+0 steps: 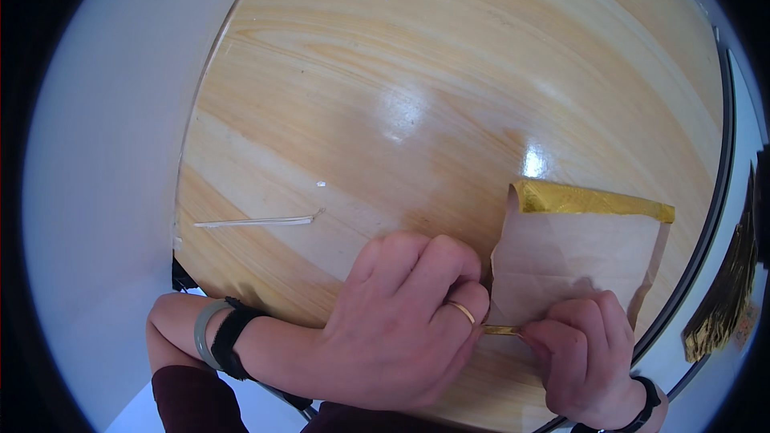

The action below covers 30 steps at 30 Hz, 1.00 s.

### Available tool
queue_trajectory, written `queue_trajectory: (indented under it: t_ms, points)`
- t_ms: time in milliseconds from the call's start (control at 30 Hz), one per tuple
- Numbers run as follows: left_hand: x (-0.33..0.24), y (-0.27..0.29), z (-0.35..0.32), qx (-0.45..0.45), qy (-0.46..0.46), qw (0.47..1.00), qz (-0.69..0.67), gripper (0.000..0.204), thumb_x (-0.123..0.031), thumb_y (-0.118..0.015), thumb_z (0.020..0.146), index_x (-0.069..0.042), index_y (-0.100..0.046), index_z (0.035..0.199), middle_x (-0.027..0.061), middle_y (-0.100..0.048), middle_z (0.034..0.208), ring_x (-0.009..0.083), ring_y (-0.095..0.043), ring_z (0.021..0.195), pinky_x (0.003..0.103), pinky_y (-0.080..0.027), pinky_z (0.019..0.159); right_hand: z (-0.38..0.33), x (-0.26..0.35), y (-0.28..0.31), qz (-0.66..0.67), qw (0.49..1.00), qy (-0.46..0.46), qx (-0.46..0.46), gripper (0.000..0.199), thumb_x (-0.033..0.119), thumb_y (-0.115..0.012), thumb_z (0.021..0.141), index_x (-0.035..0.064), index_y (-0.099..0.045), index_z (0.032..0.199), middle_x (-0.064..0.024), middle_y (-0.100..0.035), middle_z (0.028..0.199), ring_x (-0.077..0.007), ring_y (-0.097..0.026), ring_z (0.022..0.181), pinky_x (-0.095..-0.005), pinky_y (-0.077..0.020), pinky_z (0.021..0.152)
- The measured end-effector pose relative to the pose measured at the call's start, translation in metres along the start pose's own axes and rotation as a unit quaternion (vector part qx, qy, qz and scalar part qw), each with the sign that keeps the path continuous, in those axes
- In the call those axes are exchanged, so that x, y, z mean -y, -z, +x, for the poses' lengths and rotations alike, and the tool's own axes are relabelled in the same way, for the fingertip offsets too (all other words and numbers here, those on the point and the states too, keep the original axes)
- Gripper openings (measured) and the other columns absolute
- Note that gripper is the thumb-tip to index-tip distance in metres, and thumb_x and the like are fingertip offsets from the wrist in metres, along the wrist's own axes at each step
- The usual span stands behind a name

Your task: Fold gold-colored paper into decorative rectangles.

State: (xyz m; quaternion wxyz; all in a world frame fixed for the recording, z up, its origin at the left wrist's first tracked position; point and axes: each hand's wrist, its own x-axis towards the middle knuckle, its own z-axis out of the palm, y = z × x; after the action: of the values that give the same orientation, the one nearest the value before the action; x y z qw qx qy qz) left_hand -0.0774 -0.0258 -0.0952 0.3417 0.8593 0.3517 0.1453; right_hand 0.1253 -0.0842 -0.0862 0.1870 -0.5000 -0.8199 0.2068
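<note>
A beige paper sheet [577,252] lies on the table at the right, with a folded-over gold band [593,199] along its far edge. At its near edge a narrow gold fold [502,330] shows between my hands. My left hand [409,321], with a ring on one finger, is closed, pinching the left end of this fold. My right hand [585,345] pinches the fold further right, its curled fingers over the sheet's near part. The fingertips of my left hand are mostly hidden behind its knuckles.
Thin white strips [257,222] lie on the wooden table [361,48] at the left, near a small white scrap [321,184]. Beyond the table's dark right edge [722,152] sits a stack of gold paper [722,297]. A pale wall or panel [112,152] borders the left side.
</note>
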Motion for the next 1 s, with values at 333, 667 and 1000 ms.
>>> queue_trajectory:
  t_ms: [333,667,1000]
  points:
    - [0.006,-0.011,-0.01,-0.077,-0.216,0.966,0.12,0.035,-0.009,-0.078,0.059,-0.02,-0.072,0.092,-0.0088,-0.058,0.095,0.0158,-0.043,0.084,0.032,-0.027,0.065,-0.003,0.004,0.001,-0.048,0.999,-0.013,-0.01,0.023,0.004,-0.067,0.065,0.0055,-0.059,0.087,-0.0071,-0.056,0.086,-0.0241,-0.051,0.071,-0.0344,-0.0393,0.061]
    - [0.005,-0.003,-0.009,-0.038,-0.313,0.925,0.212,0.024,-0.021,-0.061,0.066,-0.004,-0.067,0.082,0.0044,-0.061,0.106,0.0162,-0.05,0.086,0.028,-0.03,0.065,-0.066,-0.014,0.045,-0.083,0.986,-0.088,-0.113,0.044,0.036,-0.083,0.067,0.0075,-0.058,0.089,-0.006,-0.053,0.081,-0.0224,-0.049,0.074,-0.0336,-0.0379,0.062]
    - [0.002,-0.007,0.005,-0.013,-0.37,0.904,0.213,0.023,-0.002,-0.067,0.069,0.006,-0.069,0.09,0.007,-0.059,0.084,0.0126,-0.051,0.06,0.019,-0.041,0.048,-0.076,-0.036,0.04,-0.005,0.993,-0.058,-0.104,0.029,0.007,-0.081,0.068,0.0066,-0.062,0.09,-0.0063,-0.065,0.088,-0.0202,-0.061,0.072,-0.0296,-0.0469,0.057]
